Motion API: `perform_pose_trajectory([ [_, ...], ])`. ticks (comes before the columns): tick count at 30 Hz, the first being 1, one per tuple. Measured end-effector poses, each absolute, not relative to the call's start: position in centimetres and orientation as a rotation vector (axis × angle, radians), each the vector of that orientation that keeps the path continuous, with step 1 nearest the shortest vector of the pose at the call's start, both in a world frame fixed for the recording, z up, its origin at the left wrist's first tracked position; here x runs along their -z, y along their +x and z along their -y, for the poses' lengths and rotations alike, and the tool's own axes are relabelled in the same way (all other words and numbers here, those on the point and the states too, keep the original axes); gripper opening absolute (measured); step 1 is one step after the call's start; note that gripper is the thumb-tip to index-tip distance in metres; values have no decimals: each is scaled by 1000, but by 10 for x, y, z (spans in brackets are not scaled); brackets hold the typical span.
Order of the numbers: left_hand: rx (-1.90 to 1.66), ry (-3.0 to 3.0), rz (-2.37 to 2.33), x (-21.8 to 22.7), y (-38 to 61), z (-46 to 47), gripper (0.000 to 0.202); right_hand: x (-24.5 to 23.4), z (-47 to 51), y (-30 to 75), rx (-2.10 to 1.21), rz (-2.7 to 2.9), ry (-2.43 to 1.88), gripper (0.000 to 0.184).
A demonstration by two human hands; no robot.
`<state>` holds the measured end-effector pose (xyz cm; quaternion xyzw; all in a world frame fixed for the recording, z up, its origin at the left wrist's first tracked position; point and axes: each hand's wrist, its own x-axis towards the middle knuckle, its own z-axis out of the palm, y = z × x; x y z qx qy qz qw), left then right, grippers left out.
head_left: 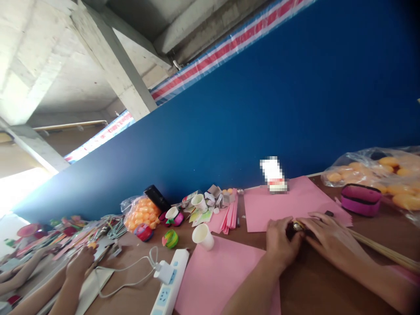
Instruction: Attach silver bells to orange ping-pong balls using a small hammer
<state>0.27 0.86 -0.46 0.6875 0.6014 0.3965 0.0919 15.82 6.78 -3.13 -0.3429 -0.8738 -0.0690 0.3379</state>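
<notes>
My left hand (282, 239) is curled around a small shiny, gold-coloured round piece (298, 226) with something dark beside it, low over the brown table. From the other side my right hand (333, 238) meets it, its fingertips on the shiny piece and its other fingers stretched forward. The fingers hide most of the piece, so its exact kind does not show. A large pink paper sheet (278, 208) lies just beyond my hands, and another pink sheet (226, 275) lies under my left forearm. Thin pale sticks (387, 249) lie beside my right forearm.
A white paper cup (202, 237) and a power strip (173, 271) with a plugged-in charger stand left of centre. Bags of orange balls (142, 214) and a purple pouch (361, 200) lie along the blue wall (262, 100). At left, another person's hands (80, 262) work.
</notes>
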Motion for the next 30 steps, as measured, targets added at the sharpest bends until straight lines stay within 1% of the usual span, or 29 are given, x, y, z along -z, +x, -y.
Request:
perform_pose_trajectory([
  [5, -1148, 2051, -1715, -1, 3, -8, 29, 33, -70, 160, 134, 2266, -874, 32],
  [11, -1110, 2026, -1700, -8, 3, -7, 22, 37, -72, 161, 147, 2260, -864, 32],
  [16, -1116, 2007, -1690, -7, 4, -7, 24, 42, -74, 161, 196, 2263, -863, 29],
  [18, -1142, 1977, -1718, -6, 4, -7, 32, 43, -74, 162, 220, 2252, -868, 30],
  [21, -1161, 1938, -1772, -3, 4, -7, 51, 42, -73, 162, 257, 2219, -840, 32],
  [22, -1151, 1940, -1778, -2, 4, -7, 54, 41, -72, 162, 261, 2208, -820, 31],
  [26, -1089, 2007, -1752, -1, 2, -7, 48, 35, -70, 159, 226, 2180, -777, 27],
  [30, -1028, 2039, -1764, -1, 1, -7, 39, 31, -68, 158, 181, 2186, -793, 27],
])
